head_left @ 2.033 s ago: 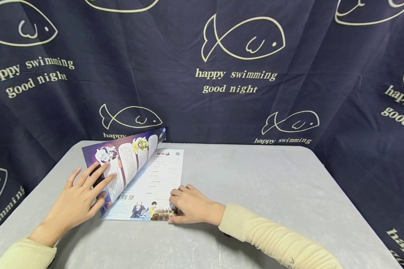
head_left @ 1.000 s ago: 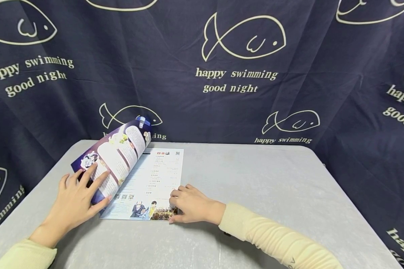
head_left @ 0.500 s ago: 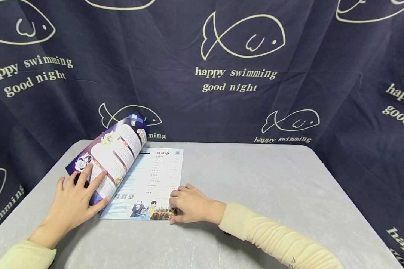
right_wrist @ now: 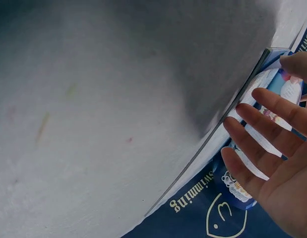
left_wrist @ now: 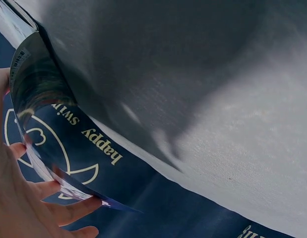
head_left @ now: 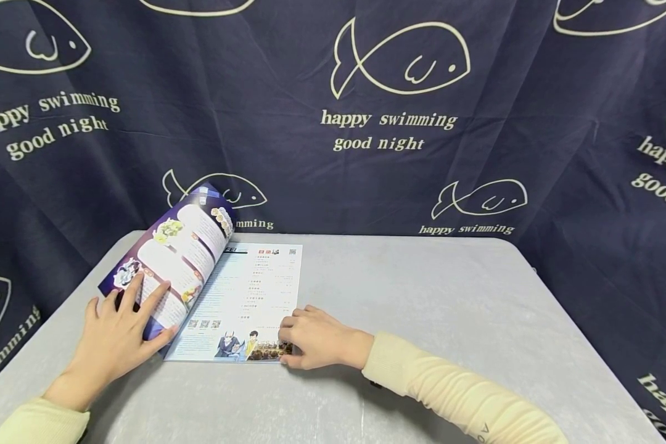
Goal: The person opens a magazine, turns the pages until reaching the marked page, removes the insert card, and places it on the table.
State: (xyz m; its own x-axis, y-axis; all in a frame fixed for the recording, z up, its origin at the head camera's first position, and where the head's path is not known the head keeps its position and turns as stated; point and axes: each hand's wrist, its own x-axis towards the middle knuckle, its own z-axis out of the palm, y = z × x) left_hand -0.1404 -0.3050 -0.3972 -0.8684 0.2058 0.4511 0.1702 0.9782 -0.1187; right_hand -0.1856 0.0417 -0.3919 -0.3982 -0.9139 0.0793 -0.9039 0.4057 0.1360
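Note:
A magazine lies on the grey table, its white contents page face up. A printed purple leaf stands curled up along its left side. My left hand rests spread on the lower left of this leaf, fingers fairly straight, thumb near its lower edge. The left wrist view shows the left hand against the dark outer side of the leaf. At the magazine's lower right edge lies my right hand, its fingertips touching the page. Extended fingers of the right hand show in the right wrist view.
The grey table extends to the right of the magazine. Behind it hangs a dark blue curtain with fish outlines and lettering. The top of the curled leaf reaches in front of the curtain.
The purple leaf has swung further left, with my left hand shifting slightly left along with it. More of the contents page shows. My right hand stays at the magazine's right edge.

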